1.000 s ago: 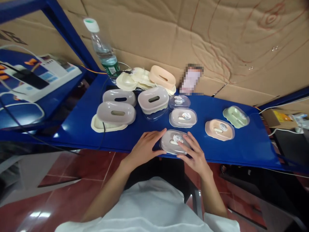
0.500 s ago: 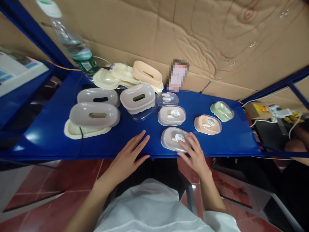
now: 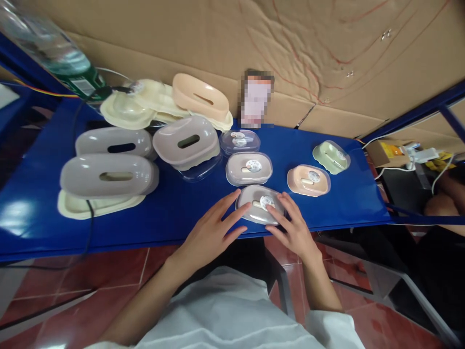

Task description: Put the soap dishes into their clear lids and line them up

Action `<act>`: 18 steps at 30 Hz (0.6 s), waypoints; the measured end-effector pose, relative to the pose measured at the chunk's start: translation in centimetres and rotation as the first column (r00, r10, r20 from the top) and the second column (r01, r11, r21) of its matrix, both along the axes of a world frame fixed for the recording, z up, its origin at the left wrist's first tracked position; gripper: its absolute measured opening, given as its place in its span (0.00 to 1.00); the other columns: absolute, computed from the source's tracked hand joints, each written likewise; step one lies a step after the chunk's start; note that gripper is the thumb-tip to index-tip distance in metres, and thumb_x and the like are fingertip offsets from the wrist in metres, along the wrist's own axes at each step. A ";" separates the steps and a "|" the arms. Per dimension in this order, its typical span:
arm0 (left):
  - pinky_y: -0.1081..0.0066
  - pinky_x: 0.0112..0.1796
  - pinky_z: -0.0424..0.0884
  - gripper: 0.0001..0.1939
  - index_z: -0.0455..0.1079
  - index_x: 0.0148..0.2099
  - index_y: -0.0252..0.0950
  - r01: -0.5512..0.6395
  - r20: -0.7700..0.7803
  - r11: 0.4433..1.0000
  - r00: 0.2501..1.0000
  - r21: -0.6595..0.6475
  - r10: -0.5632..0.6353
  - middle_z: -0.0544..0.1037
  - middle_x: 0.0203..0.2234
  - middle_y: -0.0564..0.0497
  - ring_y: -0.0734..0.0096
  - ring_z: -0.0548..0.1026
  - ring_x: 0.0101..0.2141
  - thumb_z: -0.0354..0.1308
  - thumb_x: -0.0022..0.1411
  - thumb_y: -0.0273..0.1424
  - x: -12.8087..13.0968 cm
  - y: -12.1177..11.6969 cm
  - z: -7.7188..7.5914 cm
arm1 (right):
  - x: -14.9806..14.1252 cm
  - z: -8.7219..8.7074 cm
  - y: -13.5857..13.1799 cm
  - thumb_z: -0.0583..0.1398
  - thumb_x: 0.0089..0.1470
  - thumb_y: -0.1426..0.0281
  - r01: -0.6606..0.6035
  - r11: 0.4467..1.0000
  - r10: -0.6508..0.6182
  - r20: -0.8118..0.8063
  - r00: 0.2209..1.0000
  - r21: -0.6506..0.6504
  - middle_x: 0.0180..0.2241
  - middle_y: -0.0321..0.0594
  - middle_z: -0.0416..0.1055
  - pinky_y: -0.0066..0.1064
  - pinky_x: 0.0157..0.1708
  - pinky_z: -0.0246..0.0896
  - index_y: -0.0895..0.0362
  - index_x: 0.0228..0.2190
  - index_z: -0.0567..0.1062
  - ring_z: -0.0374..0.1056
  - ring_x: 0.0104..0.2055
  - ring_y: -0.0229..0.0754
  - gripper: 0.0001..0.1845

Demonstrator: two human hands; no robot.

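A grey soap dish under a clear lid [image 3: 257, 203] lies at the front edge of the blue shelf [image 3: 174, 215]. My left hand [image 3: 212, 232] is spread flat beside it, fingertips touching its left rim. My right hand [image 3: 292, 228] rests on its right side, fingers stretched over the lid. Neither hand grips anything. Behind it lie another lidded grey dish [image 3: 249, 168], a clear lid [image 3: 240, 140], a peach dish [image 3: 308, 180] and a green dish [image 3: 331, 156].
Large grey covers [image 3: 109, 174] [image 3: 186, 140] and cream trays [image 3: 127, 109] crowd the left of the shelf, with a peach cover [image 3: 198, 99] and a water bottle [image 3: 54, 53] behind. A black cable [image 3: 89, 218] crosses the left. A cardboard wall stands at the back.
My left hand moved right, back to the grey dish's left rim. My right hand stayed on the dish. The view shifted to the right.
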State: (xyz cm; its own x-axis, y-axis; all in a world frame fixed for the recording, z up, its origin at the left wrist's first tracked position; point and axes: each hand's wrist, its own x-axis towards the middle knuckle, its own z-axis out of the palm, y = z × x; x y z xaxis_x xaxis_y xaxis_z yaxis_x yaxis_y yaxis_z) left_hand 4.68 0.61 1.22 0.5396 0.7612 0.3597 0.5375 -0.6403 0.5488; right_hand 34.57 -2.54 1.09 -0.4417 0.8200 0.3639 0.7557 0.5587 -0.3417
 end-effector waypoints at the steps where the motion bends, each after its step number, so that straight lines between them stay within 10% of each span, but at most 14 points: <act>1: 0.49 0.67 0.73 0.29 0.60 0.77 0.48 0.000 0.006 1.000 1.000 -0.006 0.000 0.63 0.76 0.42 0.50 0.68 0.71 0.58 0.79 0.37 0.3 0.2 -0.2 | -0.1 0.1 0.2 0.66 0.69 0.66 -0.012 1.000 0.012 0.009 1.000 -0.004 0.77 0.46 0.54 0.66 0.72 0.62 0.40 0.76 0.57 0.50 0.80 0.63 0.42; 9: 0.58 0.58 0.83 0.20 0.72 0.68 0.50 -0.096 0.136 0.991 0.985 -0.092 0.108 0.69 0.71 0.45 0.63 0.83 0.53 0.60 0.78 0.35 0.4 -0.1 -1.6 | -0.3 0.3 1.7 0.67 0.69 0.62 -0.059 0.998 0.059 0.010 0.998 -0.023 0.71 0.49 0.64 0.63 0.70 0.65 0.45 0.71 0.67 0.54 0.78 0.63 0.34; 18: 0.59 0.57 0.83 0.17 0.73 0.65 0.47 -0.106 0.143 0.983 0.981 -0.153 0.128 0.72 0.68 0.43 0.60 0.80 0.60 0.61 0.77 0.35 0.7 0.5 -0.7 | 0.0 0.0 2.6 0.64 0.71 0.60 -0.118 0.993 0.118 0.028 0.993 -0.012 0.71 0.51 0.64 0.62 0.70 0.66 0.48 0.72 0.66 0.52 0.79 0.63 0.33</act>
State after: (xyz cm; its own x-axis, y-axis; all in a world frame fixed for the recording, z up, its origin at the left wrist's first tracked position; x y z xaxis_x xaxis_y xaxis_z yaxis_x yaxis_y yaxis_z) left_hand 5.39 1.12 0.51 0.3917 0.8655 0.3121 0.5075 -0.4862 0.7114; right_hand 34.60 0.06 1.12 -0.5458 0.7651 0.3417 0.6942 0.6412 -0.3270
